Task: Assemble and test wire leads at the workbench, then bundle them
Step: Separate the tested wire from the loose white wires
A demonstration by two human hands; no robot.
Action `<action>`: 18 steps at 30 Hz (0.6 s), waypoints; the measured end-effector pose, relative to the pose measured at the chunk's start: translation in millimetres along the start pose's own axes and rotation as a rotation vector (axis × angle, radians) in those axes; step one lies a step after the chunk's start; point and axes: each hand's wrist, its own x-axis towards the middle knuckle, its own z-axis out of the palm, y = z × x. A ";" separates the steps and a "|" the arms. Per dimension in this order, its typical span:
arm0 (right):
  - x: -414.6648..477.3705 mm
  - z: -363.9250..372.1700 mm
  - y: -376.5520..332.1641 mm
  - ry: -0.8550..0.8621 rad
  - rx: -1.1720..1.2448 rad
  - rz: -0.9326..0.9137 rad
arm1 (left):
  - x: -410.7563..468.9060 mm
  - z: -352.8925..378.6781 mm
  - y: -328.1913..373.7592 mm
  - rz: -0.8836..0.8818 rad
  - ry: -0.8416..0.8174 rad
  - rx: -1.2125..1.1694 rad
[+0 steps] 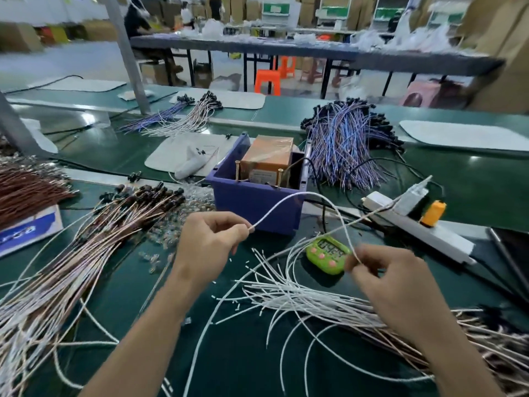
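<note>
Over bench (pixel 243 353), left hand (pixel 206 242), right hand (pixel 392 282) pinch white wire (pixel 300 194); timer (pixel 327 255) digits blurred.

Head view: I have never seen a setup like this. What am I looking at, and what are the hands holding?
No machine here: one camera worn on a person's head looks down at their two bare hands over a green workbench. The left hand pinches one end of a single white wire; the right hand pinches it further along, so it arches between them. Below lie loose white wires, at left brown leads, and beyond a blue bin, a green timer and a pile of blue-purple leads.
</note>
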 end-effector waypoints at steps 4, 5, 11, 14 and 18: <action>-0.6 4.8 6.6 -0.088 -0.038 0.011 | -8.4 8.8 -15.5 0.076 0.052 0.162; 0.2 4.9 8.0 -0.100 -0.047 0.017 | -10.1 8.6 -18.1 0.085 0.055 0.169; 2.5 -0.7 12.1 -0.180 -0.039 0.068 | -16.9 5.5 -14.3 0.062 -0.111 0.092; 4.0 -2.9 15.6 -0.214 -0.021 0.087 | -18.7 12.2 -14.8 0.032 -0.155 0.101; 5.9 -4.3 18.8 -0.234 0.018 0.112 | -18.6 16.5 -18.7 0.071 -0.150 0.204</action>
